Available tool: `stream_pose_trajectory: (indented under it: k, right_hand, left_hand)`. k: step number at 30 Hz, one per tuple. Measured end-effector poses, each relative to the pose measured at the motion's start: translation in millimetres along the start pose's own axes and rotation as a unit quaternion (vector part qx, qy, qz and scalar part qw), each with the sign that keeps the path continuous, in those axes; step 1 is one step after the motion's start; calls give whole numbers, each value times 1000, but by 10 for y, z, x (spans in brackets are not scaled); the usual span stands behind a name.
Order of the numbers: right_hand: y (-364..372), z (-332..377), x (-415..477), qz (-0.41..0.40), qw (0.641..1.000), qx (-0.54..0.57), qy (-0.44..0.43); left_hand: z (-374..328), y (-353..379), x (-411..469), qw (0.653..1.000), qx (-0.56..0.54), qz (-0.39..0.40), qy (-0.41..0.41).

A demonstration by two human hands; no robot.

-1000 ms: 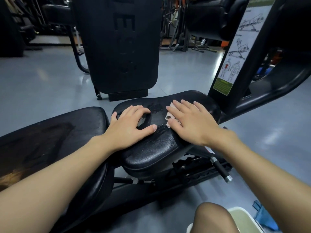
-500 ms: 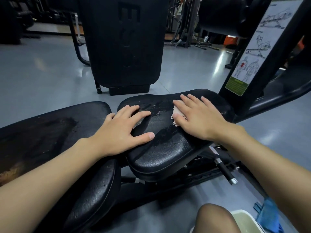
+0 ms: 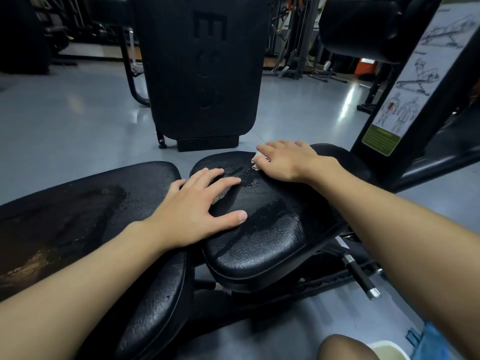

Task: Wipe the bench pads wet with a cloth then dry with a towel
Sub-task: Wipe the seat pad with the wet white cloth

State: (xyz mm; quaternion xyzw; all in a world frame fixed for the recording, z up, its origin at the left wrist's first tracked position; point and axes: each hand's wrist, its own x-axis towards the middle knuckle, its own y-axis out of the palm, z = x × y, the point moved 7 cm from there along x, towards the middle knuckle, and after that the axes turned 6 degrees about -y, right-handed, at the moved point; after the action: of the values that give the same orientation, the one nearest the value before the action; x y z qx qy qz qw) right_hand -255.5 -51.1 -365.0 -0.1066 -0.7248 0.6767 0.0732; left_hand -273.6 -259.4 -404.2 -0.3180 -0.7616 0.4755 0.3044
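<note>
Two black bench pads lie before me. The seat pad (image 3: 265, 235) is in the middle and shines wet in streaks; the longer back pad (image 3: 85, 203) stretches to the left with a dark wet patch. My left hand (image 3: 197, 211) rests flat on the seat pad's near left part, fingers spread. My right hand (image 3: 285, 159) presses a pale cloth (image 3: 257, 162) flat against the seat pad's far edge; only a small corner of the cloth shows under the fingers.
A tall black upright machine pad (image 3: 202, 68) stands on the grey floor behind the bench. A post with an exercise chart (image 3: 405, 81) rises at the right. An adjustment handle (image 3: 361, 279) sticks out below the seat. A pale bucket rim (image 3: 389, 349) and blue cloth (image 3: 431, 341) sit bottom right.
My right hand has slid the cloth away from me, from the middle of the seat pad to its far edge. My left hand has stayed on the pad's near left side.
</note>
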Motion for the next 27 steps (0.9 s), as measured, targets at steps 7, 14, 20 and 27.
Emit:
stream_pose_trajectory:
  k: [7, 14, 20, 27]
  right_hand:
    - [34, 214, -786, -39, 999, -7, -37]
    - [127, 434, -1572, -56, 997, -8, -53]
    - [125, 479, -1579, -78, 996, 28, -42]
    - [62, 382, -889, -20, 1000, -8, -22]
  left_hand:
    - [-3, -5, -10, 1000, -3, 0, -4]
    - [-5, -54, -64, 1000, 6, -11, -28]
    - [221, -115, -141, 999, 39, 23, -11]
    - [286, -78, -125, 1000, 15, 4, -2]
